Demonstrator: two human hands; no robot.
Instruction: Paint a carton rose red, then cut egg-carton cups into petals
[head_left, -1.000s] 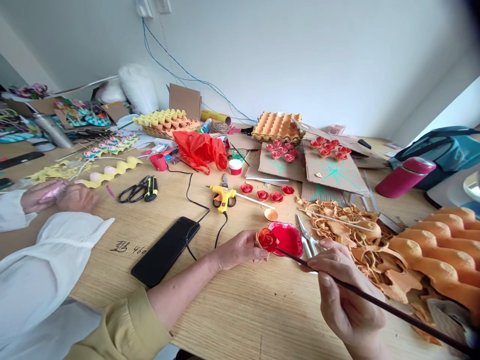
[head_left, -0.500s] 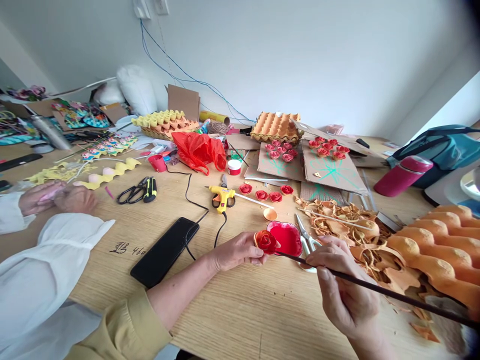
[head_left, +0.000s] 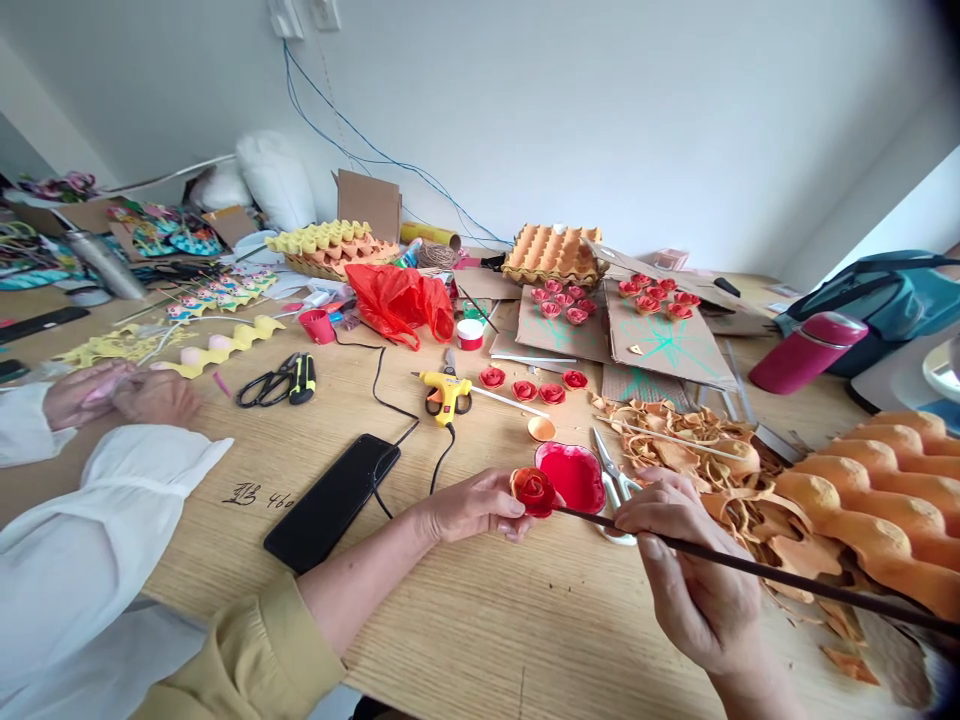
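Between the fingers of my left hand [head_left: 476, 505] is a small paper rose [head_left: 535, 492], mostly red with orange still showing on its petals. My right hand [head_left: 694, 570] grips a long dark paintbrush [head_left: 757, 566], whose tip touches the rose's right side. Just behind the rose lies a shallow dish of red paint [head_left: 574, 478]. White-handled scissors [head_left: 616, 480] lie beside the dish, partly behind my right fingers. An orange cup piece [head_left: 541, 429] sits behind the dish, and several red roses [head_left: 552, 394] stand in a row farther back.
A yellow glue gun [head_left: 444, 392] and a black phone [head_left: 330, 502] lie left of centre. Orange scraps [head_left: 675, 440] and an egg tray [head_left: 877, 480] fill the right. Finished roses stand on cardboard [head_left: 667, 345]. At the left, another person's hands [head_left: 157, 397] hold something pink.
The rose has turned slightly in my left fingers and shows more of its face. The brush tip stays at its right edge; my right hand has barely shifted.
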